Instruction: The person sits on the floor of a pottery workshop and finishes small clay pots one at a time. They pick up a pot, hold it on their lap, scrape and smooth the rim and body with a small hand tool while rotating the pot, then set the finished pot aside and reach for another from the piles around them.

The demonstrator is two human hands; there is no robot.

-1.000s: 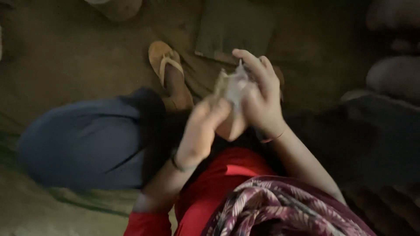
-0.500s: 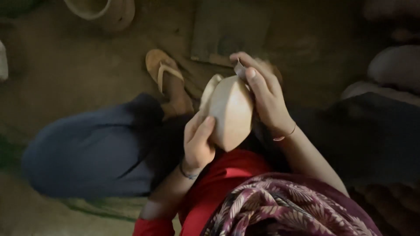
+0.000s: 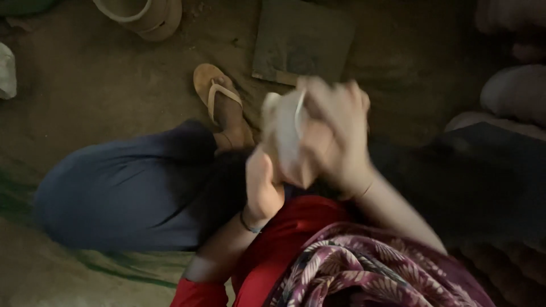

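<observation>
cradling step: left hand [image 3: 263, 185] and right hand [image 3: 335, 128] grasping pale clay pot [image 3: 287, 139], blurred; sandal [image 3: 219, 102] at ten o'clock.

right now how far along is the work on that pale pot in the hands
Done: the pale clay pot already has its rounded shape, as far as the blur shows. In hand: the left hand supports it from below and the right hand wraps over its top, above the lap. Left: motion blur hides the surface, so any remaining finish can't be judged. Another pot sits on the dirt floor.
</observation>
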